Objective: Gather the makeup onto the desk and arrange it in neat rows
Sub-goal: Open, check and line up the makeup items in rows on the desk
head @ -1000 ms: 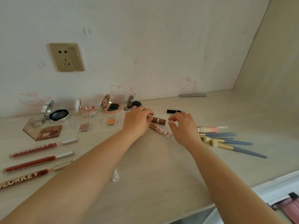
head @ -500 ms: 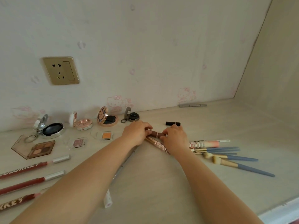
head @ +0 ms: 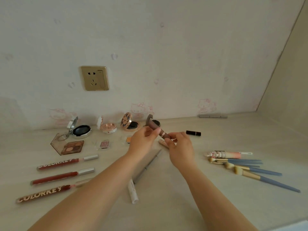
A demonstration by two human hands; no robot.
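Desk [head: 216,205] — pale matt wood-grain; far-left compact [head: 81,130] glossy mirror-bright metal; left lip gloss tubes [head: 66,163] clear glossy plastic, silver caps; socket [head: 95,78] — brushed gold.

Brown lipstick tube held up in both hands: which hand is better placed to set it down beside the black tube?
Probably the right hand. It pinches the brown lipstick tube at its near end, and the black tube lies just to its right. The left hand would have to cross over.
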